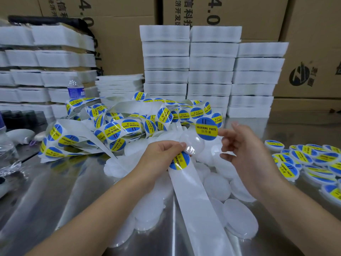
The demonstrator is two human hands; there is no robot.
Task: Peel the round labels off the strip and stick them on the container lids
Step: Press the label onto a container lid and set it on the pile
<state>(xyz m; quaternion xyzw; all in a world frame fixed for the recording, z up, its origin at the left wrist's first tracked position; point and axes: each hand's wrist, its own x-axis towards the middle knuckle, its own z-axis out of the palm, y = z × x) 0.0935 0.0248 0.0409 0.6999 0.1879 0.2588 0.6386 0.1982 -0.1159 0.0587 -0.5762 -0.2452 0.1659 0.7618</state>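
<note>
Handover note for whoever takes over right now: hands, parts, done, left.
Left hand pinches the backing strip just above the next label.
Right hand holds a peeled label by its edge, in the air above the lid pile.
Plain lids lie piled under the hands; labelled lids are grouped to the right; the loose strip heap behind holds many more labels.
Done: one batch of lids labelled.
Left: stick the held label on a plain lid, then do the rest.
</note>
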